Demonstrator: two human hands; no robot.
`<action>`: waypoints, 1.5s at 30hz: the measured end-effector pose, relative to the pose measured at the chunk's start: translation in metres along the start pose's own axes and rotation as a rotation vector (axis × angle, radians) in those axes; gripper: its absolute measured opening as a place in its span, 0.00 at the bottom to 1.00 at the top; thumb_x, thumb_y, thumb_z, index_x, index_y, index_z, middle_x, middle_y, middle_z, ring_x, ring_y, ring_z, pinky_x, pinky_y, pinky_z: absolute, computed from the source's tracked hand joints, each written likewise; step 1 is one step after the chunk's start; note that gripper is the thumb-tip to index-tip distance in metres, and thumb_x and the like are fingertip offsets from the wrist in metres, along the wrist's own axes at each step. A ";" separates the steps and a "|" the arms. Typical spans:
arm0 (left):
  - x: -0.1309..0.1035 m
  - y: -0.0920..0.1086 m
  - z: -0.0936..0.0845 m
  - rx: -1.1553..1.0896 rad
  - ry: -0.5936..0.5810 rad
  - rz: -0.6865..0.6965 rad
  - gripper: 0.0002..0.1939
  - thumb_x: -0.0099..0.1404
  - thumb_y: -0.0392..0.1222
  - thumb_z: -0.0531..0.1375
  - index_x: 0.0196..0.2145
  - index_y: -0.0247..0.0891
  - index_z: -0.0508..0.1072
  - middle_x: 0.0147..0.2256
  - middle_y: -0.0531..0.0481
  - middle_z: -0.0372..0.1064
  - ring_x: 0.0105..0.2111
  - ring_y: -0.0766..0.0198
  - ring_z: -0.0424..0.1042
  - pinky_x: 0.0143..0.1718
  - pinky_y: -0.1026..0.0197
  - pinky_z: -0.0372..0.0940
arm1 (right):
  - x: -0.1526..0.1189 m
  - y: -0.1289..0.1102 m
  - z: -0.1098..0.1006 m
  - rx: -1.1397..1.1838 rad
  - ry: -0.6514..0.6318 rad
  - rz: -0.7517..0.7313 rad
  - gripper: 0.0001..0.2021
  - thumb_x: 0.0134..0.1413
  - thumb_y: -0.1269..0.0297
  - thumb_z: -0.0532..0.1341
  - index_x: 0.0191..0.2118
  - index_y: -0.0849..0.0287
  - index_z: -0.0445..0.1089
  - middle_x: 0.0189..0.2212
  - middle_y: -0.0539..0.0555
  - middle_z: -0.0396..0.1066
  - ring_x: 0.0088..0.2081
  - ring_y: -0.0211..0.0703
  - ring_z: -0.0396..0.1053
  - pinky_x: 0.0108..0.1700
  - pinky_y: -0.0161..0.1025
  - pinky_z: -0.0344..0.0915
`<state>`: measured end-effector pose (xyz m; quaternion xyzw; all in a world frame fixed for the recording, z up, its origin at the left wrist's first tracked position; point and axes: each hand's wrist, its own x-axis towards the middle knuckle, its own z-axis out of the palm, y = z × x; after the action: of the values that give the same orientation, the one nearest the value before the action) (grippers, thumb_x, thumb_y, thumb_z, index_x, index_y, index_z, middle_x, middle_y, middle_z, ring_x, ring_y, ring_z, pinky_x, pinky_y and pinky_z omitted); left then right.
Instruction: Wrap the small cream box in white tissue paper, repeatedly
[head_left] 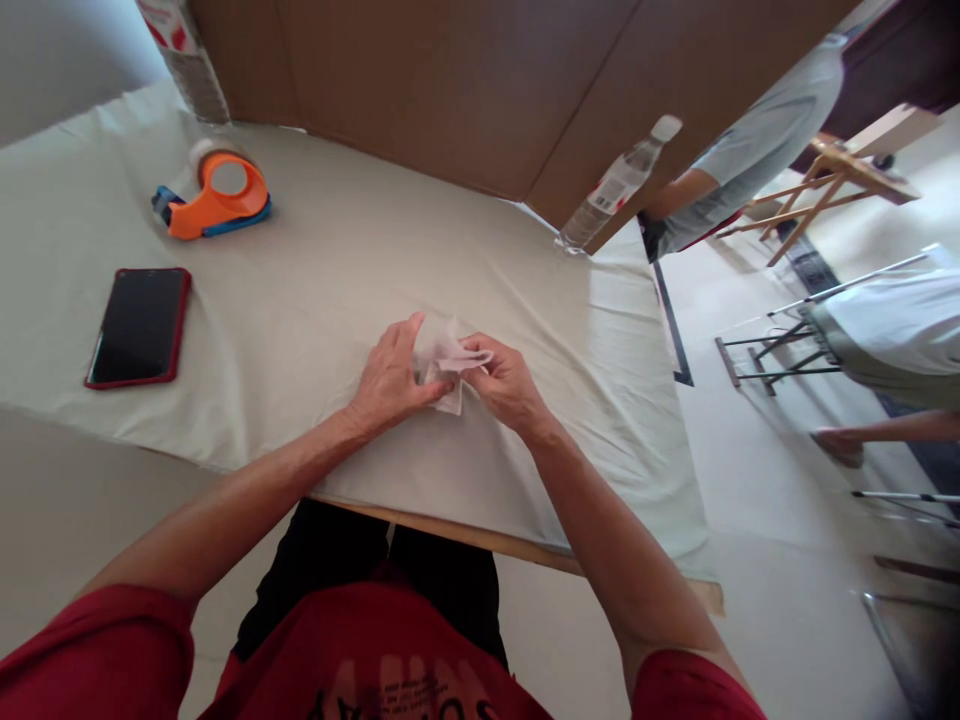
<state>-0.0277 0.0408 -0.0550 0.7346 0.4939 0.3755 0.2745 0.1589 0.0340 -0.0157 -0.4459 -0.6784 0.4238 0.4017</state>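
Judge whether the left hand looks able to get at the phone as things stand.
Probably yes: the left hand is spread, its thumb against the thin white material, and only creased cloth appears to lie between it and the phone.

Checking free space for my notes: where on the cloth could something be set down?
Widest bare patch: the cloth between the tape dispenser, cardboard and both hands. Another, wrinkled: from right hand to the cloth's right edge, below the nearer bottle. Crowded: around the thin white piece between left hand and right.
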 end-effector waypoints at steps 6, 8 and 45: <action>0.007 0.001 -0.006 -0.157 -0.205 -0.038 0.24 0.57 0.50 0.66 0.49 0.38 0.70 0.45 0.45 0.74 0.43 0.57 0.72 0.44 0.56 0.67 | -0.007 -0.003 0.005 -0.073 -0.052 -0.094 0.02 0.59 0.66 0.59 0.36 0.55 0.70 0.47 0.54 0.78 0.49 0.43 0.74 0.54 0.41 0.65; 0.008 0.003 -0.007 -0.142 -0.212 -0.102 0.17 0.58 0.51 0.66 0.39 0.38 0.70 0.35 0.51 0.73 0.33 0.61 0.70 0.35 0.60 0.64 | -0.008 0.000 0.006 -0.123 -0.017 -0.130 0.04 0.59 0.68 0.58 0.37 0.55 0.71 0.42 0.53 0.78 0.46 0.43 0.75 0.52 0.41 0.67; 0.026 -0.011 -0.029 -0.551 -0.394 -0.227 0.40 0.53 0.52 0.66 0.60 0.31 0.66 0.50 0.37 0.75 0.48 0.52 0.75 0.47 0.54 0.69 | 0.023 0.030 -0.001 0.171 -0.071 0.370 0.18 0.47 0.46 0.66 0.31 0.58 0.72 0.25 0.48 0.69 0.26 0.37 0.63 0.29 0.35 0.64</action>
<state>-0.0510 0.0697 -0.0399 0.6318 0.3901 0.3129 0.5922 0.1613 0.0627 -0.0394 -0.5118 -0.5602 0.5619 0.3294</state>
